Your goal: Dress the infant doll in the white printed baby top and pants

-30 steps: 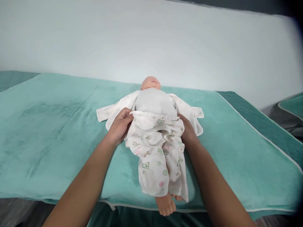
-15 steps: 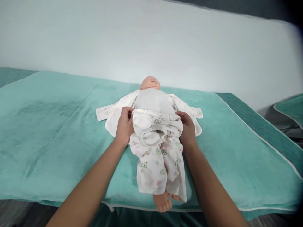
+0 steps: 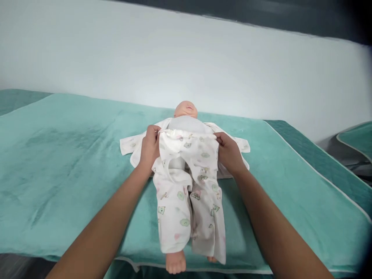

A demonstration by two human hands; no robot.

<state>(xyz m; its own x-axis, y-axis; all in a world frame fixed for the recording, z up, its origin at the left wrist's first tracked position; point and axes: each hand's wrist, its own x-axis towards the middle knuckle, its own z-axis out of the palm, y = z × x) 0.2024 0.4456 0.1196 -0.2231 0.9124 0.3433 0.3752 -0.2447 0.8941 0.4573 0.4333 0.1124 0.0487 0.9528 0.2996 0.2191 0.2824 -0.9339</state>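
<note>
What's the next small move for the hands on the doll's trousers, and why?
Probably ease the trousers down a little and settle them at the waist. The left hand and right hand pinch the waistband at its two sides, high on the chest of the doll, and a foot shows below the hem.

White animal-print trousers (image 3: 200, 162) cover the face-up baby doll (image 3: 186, 110), waistband at its chest.
</note>
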